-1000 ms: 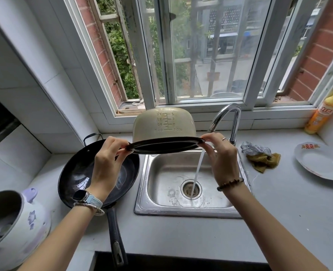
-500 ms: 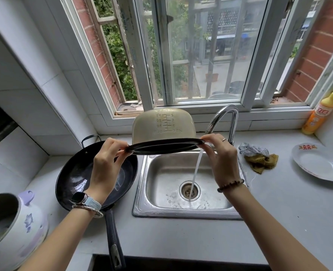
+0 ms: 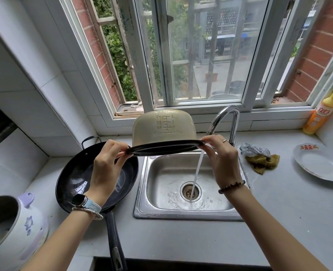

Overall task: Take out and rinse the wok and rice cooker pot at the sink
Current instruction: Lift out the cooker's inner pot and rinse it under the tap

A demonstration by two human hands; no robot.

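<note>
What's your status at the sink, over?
Left hand and right hand pinch rice cooker pot by its rim. Pot upside down over sink, faucet running. Wok parked left, nothing blocking.

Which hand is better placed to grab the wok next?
Likely left: the left hand holds the pot rim above the wok; the right hand is beside the tap.

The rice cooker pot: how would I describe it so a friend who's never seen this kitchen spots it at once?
Start at the steel sink below the window. Above it the left hand and right hand hold the rice cooker pot by its dark rim. It is beige with a measuring scale on its side, unlike the black wok on the counter.
</note>
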